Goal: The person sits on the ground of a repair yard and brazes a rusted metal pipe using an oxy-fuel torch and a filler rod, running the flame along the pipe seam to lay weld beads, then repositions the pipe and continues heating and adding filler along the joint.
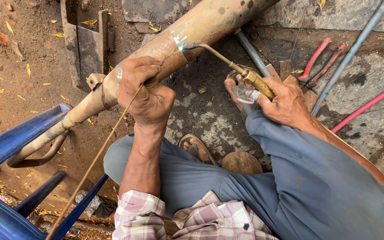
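Brazing on a rusty exhaust pipe (187, 33), seated low, the person has both hands committed. Left to right:

- Blue plastic chair (5, 146) at near left, just beside the pipe's thin curved end. Risk, as a judgement: plastic softens if heat travels down the pipe or sparks land there.
- Filler rod (95, 160) runs from near left up through the left hand (145, 91) to the flame point. Left hand is closed in a fist around the rod and rests on the pipe itself, just left of the bright spot (181, 42). Main risk: fingers sit near the heated zone, so a burn is likely if the pipe conducts or the flame wanders left. A long, springy rod could also wobble off the joint.
- Torch (227, 62), brass neck, tip touching or almost touching the pipe at the bright spot. Right hand (285, 104) is wrapped around its handle, fingers curled tight, well right of and nearer than the flame.
- Bare feet in sandals (196, 149) lie below the work. Molten drips or a dropped rod end would land on toes or trouser leg (307, 191).
- Far right: red-handled pliers (321, 62), grey and red hoses (356, 44) on the ground. Hoses lie near the torch hand; a snag could jerk the tip off line.

Pipe spans diagonally from near left to far right, under the left hand, ahead of the right.
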### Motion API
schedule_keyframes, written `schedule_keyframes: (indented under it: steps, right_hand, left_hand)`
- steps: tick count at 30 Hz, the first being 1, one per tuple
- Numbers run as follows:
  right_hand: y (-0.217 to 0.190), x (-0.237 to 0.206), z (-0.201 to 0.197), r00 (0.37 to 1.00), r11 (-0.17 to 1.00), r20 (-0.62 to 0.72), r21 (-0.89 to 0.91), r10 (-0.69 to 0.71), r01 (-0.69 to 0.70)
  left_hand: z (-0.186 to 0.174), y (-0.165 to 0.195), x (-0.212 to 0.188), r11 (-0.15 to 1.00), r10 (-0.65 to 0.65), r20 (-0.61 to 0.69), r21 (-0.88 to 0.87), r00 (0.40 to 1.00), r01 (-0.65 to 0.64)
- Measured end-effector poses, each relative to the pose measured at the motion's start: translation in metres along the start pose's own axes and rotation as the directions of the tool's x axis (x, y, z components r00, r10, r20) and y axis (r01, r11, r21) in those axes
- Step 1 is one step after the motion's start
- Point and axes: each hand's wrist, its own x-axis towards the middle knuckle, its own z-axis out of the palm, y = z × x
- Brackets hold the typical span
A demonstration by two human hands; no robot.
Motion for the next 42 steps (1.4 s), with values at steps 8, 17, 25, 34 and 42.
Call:
schedule_keyframes:
  steps: [8,17,25,34,42]
  right_hand:
    - [0.002,-0.004,0.002,1.0,1.0,0.005,-0.03,0.005,-0.004]
    - [0.0,-0.005,0.001,1.0,0.997,-0.007,-0.068,0.028,-0.028]
    - [-0.004,-0.009,-0.001,0.998,0.994,-0.023,-0.091,0.055,-0.057]
    - [-0.001,-0.01,0.0,0.999,0.992,-0.05,-0.124,0.007,-0.013]
    - [-0.004,-0.008,-0.002,0.999,0.995,-0.046,-0.104,-0.016,0.011]
  left_hand:
    - [-0.003,0.001,-0.003,0.999,-0.032,0.0,0.022,0.999,0.032]
    - [-0.003,-0.001,-0.004,1.0,-0.015,-0.004,0.023,1.0,0.015]
    - [-0.001,0.003,-0.005,1.0,-0.021,0.018,0.006,1.0,0.021]
    - [-0.002,-0.003,-0.005,1.0,-0.021,-0.009,-0.017,1.0,0.021]
    - [-0.002,-0.001,-0.004,1.0,-0.017,-0.002,-0.015,1.0,0.017]
